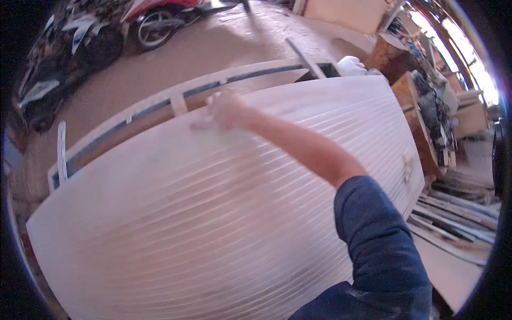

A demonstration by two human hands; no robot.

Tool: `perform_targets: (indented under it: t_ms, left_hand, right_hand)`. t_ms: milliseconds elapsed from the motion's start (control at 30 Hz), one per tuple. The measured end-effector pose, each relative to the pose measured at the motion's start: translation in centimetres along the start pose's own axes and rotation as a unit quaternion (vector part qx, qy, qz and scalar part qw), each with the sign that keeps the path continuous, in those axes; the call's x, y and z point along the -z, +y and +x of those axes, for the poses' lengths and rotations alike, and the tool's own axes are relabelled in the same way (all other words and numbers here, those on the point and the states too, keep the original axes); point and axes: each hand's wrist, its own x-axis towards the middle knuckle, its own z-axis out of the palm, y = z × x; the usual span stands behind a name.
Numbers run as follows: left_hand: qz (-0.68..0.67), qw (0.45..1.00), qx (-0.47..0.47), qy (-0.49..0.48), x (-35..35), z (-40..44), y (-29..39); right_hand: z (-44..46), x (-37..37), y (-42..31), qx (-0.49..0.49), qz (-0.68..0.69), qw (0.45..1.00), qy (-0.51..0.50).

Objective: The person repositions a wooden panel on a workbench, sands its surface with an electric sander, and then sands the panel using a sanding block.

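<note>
A large pale panel (176, 213) with many parallel grooves and a smooth border fills the middle of the head view. Near its far edge, my right hand (226, 111) is down on the smooth border, reaching in from the right in a dark blue sleeve. Its fingers look curled, and motion blurs them. Whatever lies under or in the fingers cannot be made out. My left hand is outside the view. Beneath the panel's far side runs a frame (178, 104) with upright pieces sticking up at both ends.
A whitish bundle (352, 65) sits beyond the panel's far right corner. A small pale piece (408, 166) lies near its right edge. Motorbikes (154, 28) stand at the back left. Wood scraps (408, 93) and stacked strips (458, 213) crowd the right side.
</note>
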Motion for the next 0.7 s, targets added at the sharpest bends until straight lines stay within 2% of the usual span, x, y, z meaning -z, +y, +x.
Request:
perform_targets:
  t_ms: [67, 133, 200, 300, 333, 400, 467, 533, 600, 667, 700]
  left_hand:
    - [0.052, 0.998, 0.004, -0.017, -0.2, -0.2, -0.4]
    - [0.117, 0.992, 0.013, -0.037, -0.4, -0.7, -1.2]
    - [0.182, 0.981, 0.014, -0.06, -0.8, -1.8, -2.8]
    - [0.251, 0.964, 0.004, -0.089, -0.2, -3.5, -5.5]
    - [0.279, 0.956, -0.001, -0.097, 0.4, -4.2, -6.4]
    - [0.343, 0.933, -0.007, -0.106, 1.9, -5.7, -7.7]
    - [0.42, 0.901, -0.008, -0.108, 2.5, -8.0, -8.3]
    - [0.489, 0.865, -0.014, -0.113, 2.7, -10.6, -9.1]
    - [0.545, 0.832, -0.017, -0.102, 3.2, -13.4, -9.5]
    - [0.593, 0.798, -0.017, -0.103, 3.2, -15.7, -9.6]
    - [0.61, 0.786, -0.021, -0.099, 3.0, -16.8, -10.0]
  right_hand:
    - [-3.0, -1.1, -2.5, 0.047, -0.007, 0.999, 0.003]
    - [-11.8, -2.8, -5.3, 0.088, 0.176, 0.977, 0.086]
    - [-23.9, -5.6, -8.1, 0.1, 0.329, 0.929, 0.136]
    - [-41.6, -12.2, -13.6, 0.081, 0.377, 0.914, 0.128]
    - [-48.0, -11.0, -14.3, 0.074, 0.446, 0.88, 0.144]
    - [-58.3, -12.3, -15.1, 0.057, 0.465, 0.861, 0.199]
    - [-67.0, -10.7, -14.6, -0.055, 0.458, 0.86, 0.219]
    - [-74.1, -11.0, -13.2, -0.164, 0.455, 0.833, 0.27]
    - [-79.2, -11.5, -11.2, -0.358, 0.458, 0.78, 0.23]
    - [-82.5, -12.6, -10.7, -0.542, 0.434, 0.708, 0.128]
    - [-84.4, -13.1, -10.5, -0.55, 0.445, 0.693, 0.138]
